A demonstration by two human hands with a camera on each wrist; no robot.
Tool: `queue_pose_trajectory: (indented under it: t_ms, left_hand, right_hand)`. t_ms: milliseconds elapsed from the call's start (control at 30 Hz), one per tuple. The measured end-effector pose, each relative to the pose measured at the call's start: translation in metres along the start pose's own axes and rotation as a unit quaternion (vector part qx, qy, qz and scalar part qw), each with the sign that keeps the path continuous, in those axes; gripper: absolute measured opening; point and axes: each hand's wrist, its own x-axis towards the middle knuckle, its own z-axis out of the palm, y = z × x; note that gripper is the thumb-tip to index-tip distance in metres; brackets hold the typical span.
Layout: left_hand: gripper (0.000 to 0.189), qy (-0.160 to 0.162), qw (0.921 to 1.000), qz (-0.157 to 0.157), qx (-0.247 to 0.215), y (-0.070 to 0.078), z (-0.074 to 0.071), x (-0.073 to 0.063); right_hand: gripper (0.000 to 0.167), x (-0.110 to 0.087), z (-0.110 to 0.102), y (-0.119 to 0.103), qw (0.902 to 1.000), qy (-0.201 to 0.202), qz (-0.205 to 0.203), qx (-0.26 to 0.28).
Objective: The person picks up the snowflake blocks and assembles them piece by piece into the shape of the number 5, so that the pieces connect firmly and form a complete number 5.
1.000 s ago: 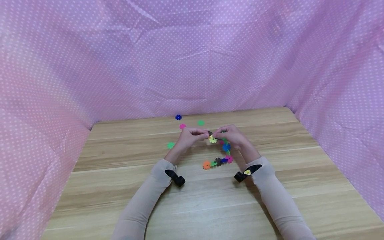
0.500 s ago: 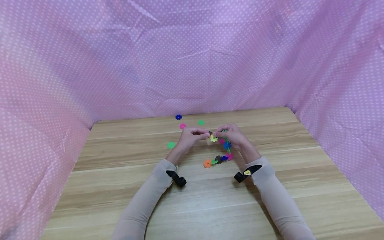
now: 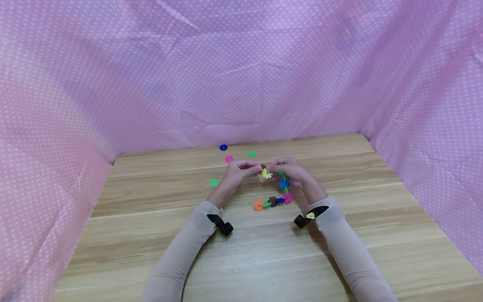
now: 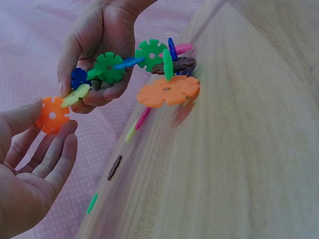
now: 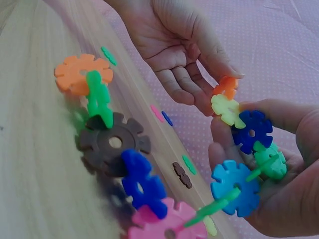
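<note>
In the head view, my left hand [image 3: 237, 175] and right hand [image 3: 292, 170] meet above the table. My left thumb and fingers pinch an orange notched plastic disc [image 4: 61, 110], whose edge meets a yellow disc [image 4: 76, 95]. That yellow disc ends a chain of slotted-together snowflake discs. My right hand grips the chain at the yellow disc and the dark blue disc [image 5: 259, 122] beside it. From there the chain curves through a light blue disc [image 5: 224, 181], a pink disc [image 5: 149, 224] and a dark brown disc [image 5: 97, 147]. Another orange disc [image 5: 75, 79] forms its far end.
Loose discs lie towards the back of the wooden table [image 3: 241, 260]: a dark blue one [image 3: 223, 147], a pink one [image 3: 229, 159] and two green ones, at the back [image 3: 252, 154] and left [image 3: 214, 183]. Pink dotted cloth [image 3: 226, 84] hangs around the table.
Both hands stay almost where they were, fingers still on the discs. The chain's free end sways slightly, and more orange shows by my left fingertips now.
</note>
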Motion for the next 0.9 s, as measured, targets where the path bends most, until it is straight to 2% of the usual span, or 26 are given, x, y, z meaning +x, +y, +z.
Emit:
queue_pose_trajectory:
  t_ms: [200,400,467,600,767,900]
  left_hand:
    - [0.024,0.002,1.0,-0.003,0.0,0.0017,-0.0014,-0.0003]
    - [0.024,0.001,0.9999,0.001,-0.014,0.002,-0.0023,-0.0013]
    - [0.024,0.002,0.9999,0.003,-0.015,0.0023,-0.0028,-0.0017]
    - [0.024,0.0,0.9998,0.006,-0.018,0.0026,-0.0038,-0.0018]
    - [0.024,-0.004,0.9998,0.008,-0.018,0.0032,-0.0041,-0.0016]
    - [0.024,-0.003,0.9998,0.008,-0.02,0.0036,-0.0041,-0.0018]
  right_hand:
    - [0.019,-0.0008,0.0005,-0.0011,0.9998,-0.017,0.0,-0.011]
    - [0.047,-0.0029,-0.0022,0.0003,0.9942,-0.035,-0.054,-0.086]
    - [0.051,-0.002,-0.0031,0.0015,0.9909,-0.039,-0.077,-0.103]
    - [0.048,-0.0006,-0.0035,0.0032,0.9864,-0.036,-0.109,-0.117]
    - [0.035,-0.0019,-0.0009,0.0024,0.9863,-0.009,-0.112,-0.121]
    - [0.035,-0.0019,0.001,0.0011,0.9846,0.0,-0.116,-0.131]
